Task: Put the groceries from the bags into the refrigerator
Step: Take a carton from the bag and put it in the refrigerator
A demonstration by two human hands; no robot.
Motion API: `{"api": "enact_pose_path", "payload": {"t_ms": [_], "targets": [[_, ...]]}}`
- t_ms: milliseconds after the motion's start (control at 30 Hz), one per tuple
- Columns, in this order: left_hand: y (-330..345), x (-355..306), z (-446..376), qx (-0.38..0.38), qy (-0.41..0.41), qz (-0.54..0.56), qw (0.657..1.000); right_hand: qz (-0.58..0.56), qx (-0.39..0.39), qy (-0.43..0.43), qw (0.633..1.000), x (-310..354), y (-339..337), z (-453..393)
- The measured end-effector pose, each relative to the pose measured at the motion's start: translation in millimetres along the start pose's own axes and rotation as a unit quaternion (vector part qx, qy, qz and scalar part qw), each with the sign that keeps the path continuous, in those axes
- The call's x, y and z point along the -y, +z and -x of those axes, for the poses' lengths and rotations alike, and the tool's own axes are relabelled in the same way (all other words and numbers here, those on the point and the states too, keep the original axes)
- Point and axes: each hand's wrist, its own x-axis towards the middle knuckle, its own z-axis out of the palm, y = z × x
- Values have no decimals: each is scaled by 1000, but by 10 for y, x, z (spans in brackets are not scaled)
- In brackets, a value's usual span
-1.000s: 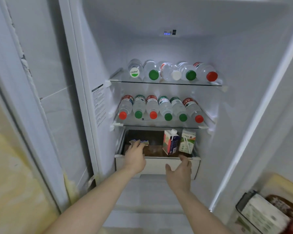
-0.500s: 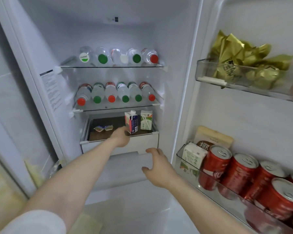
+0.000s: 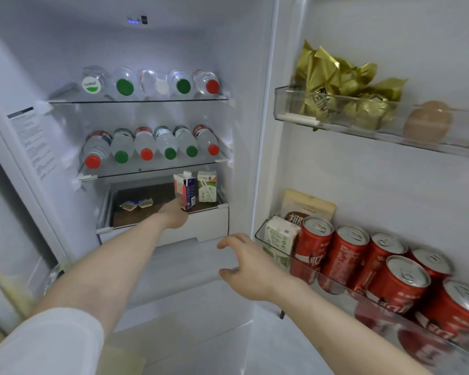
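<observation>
The refrigerator is open, and its white drawer [image 3: 209, 220] is pulled out under the glass shelves. In the drawer stand a pink and blue carton [image 3: 186, 189] and a green and white carton [image 3: 207, 185], with two small flat packets [image 3: 136, 204] lying to their left. My left hand [image 3: 173, 216] reaches over the drawer's front rim, fingers at the base of the pink and blue carton; whether it grips the carton is hidden. My right hand [image 3: 244, 266] hovers open below the drawer, near the door shelf, holding nothing.
Water bottles lie on the upper glass shelf [image 3: 125, 86] and on the one below [image 3: 146, 147]. The lower door shelf holds several red cans [image 3: 347, 255], a white-green carton [image 3: 279, 234] and a tan pouch [image 3: 309, 207]. The upper door shelf holds gold bags [image 3: 336, 85] and an egg [image 3: 428, 120].
My left hand moved from the small packets rightward to the pink and blue carton. My right hand drew back from the drawer front, toward the door. The view swung right onto the door shelves.
</observation>
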Motion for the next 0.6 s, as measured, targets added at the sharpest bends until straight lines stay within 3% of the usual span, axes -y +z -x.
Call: {"api": "enact_pose_path", "payload": {"t_ms": [367, 600], "targets": [[61, 133, -74, -12, 31, 16, 999, 0, -25, 21, 999, -27, 48, -41], [192, 89, 408, -60, 51, 38, 996, 1, -29, 30, 999, -64, 26, 275]]}}
